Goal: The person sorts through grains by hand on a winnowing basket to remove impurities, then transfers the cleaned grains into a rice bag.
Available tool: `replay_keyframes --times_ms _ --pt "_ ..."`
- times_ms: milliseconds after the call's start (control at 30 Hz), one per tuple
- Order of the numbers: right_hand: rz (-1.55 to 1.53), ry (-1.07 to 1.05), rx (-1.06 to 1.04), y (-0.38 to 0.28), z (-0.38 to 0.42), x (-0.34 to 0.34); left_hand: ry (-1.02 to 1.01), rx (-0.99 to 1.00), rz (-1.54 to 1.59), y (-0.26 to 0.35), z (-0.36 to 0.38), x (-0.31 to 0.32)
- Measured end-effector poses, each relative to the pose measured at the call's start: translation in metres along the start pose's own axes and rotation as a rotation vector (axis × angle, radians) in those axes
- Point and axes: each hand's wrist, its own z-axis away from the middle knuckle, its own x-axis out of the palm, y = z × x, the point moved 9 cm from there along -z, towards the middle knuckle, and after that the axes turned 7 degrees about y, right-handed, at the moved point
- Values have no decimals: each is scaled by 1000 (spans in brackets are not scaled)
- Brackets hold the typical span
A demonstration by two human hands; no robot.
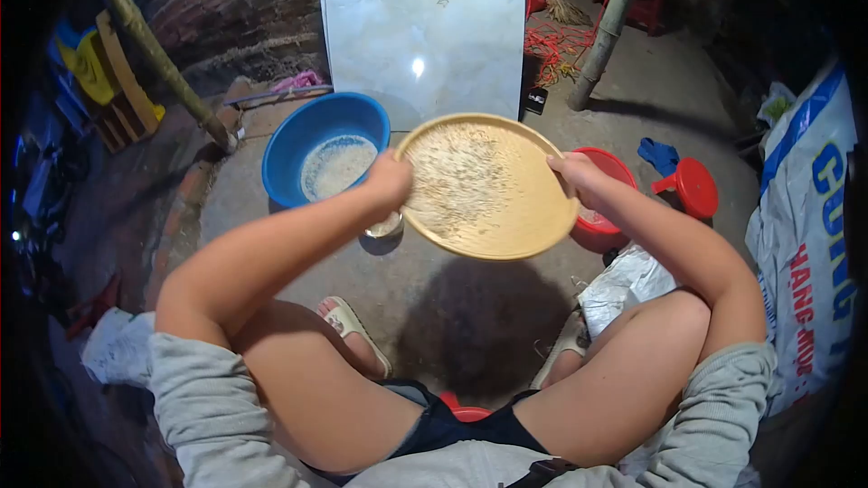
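Note:
My left hand (391, 180) grips the left rim of a round, shallow winnowing basket (533, 208), and my right hand (579, 173) grips its right rim. The basket hangs in the air above the floor in front of my knees. Pale grains (457, 172), smeared by motion, lie mostly over its left half. Beyond my left hand stands a blue basin (282, 140) with whitish grains at its bottom. A small metal bowl (384, 230) sits below my left wrist, partly hidden. Behind my right forearm is a red basin (604, 161), also partly covered.
A large white glossy panel (425, 36) leans at the back between bamboo poles (615, 23). A red plastic lid or scoop (696, 188) and a blue cloth-like item (658, 155) lie at right. A big printed sack (809, 235) stands at far right, and a white bag (628, 285) lies by my right knee.

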Motion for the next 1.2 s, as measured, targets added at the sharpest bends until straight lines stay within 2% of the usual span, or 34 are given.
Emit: replay_keyframes --times_ms 100,133,167,233,300,367,467,500,567,600,633,700,733,800,833,900,967,1000,1033,1100,1133,1167,1200 --pt "-36 20 93 19 -9 0 -112 -229 -125 18 36 4" --pt "-87 44 118 20 -8 5 -149 -139 -31 4 12 6" --pt "128 126 -20 1 5 10 -183 -46 65 -10 -19 0" --pt "37 -68 -90 -18 33 51 -215 -129 104 7 -18 -34" --pt "90 -158 -148 -37 56 68 -230 -206 202 1 -22 -51" --pt "48 -106 -134 -21 29 54 -150 -37 196 1 -22 -44" --pt "127 34 -72 4 -17 9 57 211 6 -2 0 -9" --pt "120 29 -75 5 -16 15 -78 -100 -30 29 46 -7" --pt "-106 105 124 18 -5 11 -85 -67 -51 30 40 -12" --pt "-181 122 77 4 13 22 -126 -56 -132 33 31 -22" --pt "-144 91 -49 6 -2 34 -166 -41 -213 35 17 -40" --pt "86 8 -145 -30 51 64 -303 -172 69 -16 -31 -53" --pt "84 7 -150 -34 53 64 -337 -250 242 -12 -20 -60" --pt "10 -115 -154 -41 58 78 -275 -209 200 -32 -31 -48" --pt "170 3 -207 -38 38 57 -215 -169 164 -35 -34 -45" --pt "121 84 -198 -43 38 27 33 130 -103 2 3 -35" --pt "60 93 -126 -29 25 10 -89 -119 29 31 54 -11" --pt "11 108 -46 -18 21 5 -97 -155 39 37 61 -12" --pt "28 111 -45 -19 24 7 -53 -138 -50 37 52 -22" --pt "68 68 -148 -35 30 25 -194 -8 -97 29 5 -37" --pt "174 15 -198 -43 39 38 -249 -77 49 25 -4 -50" --pt "166 -137 -247 -52 54 59 -303 -144 188 24 -8 -59" --pt "98 -83 -235 -60 74 62 -268 -177 176 18 -15 -66"
